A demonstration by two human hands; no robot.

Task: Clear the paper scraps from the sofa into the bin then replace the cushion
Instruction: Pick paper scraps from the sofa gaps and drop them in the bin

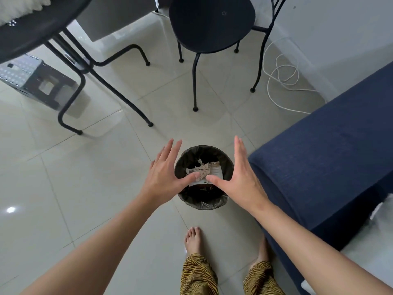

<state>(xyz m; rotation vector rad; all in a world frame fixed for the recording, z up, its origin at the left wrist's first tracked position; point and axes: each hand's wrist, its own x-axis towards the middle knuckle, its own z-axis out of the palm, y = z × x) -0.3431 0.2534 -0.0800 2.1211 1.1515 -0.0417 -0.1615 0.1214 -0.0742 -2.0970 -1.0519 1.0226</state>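
At the centre of the frame, a little below the middle, the bin (203,177) stands on the pale tiled floor (85,177), lined with a dark bag, and the paper scraps (202,168) lie inside it on top of a printed card, all within the rim. Both hands hover over its mouth with the fingers spread and the palms facing each other: the left hand (164,173) over the left rim, the right hand (239,177) over the right rim, thumbs nearly meeting above the scraps, neither holding anything. The drop seems made, so the sensible finish is to check that nothing clings to the palms or has fallen outside the rim before turning away. No loose scrap shows on the tiles around the bin. The dark blue sofa (329,167) fills the right side, its corner just beside the bin; the cushion to be replaced is not in view, so the turn goes that way. Two bare feet stand below the bin, close enough to knock it. Further off, a black chair (212,24) sits at upper centre, a table's black legs (102,81) at upper left, and a white cable (280,75) coils at upper right.
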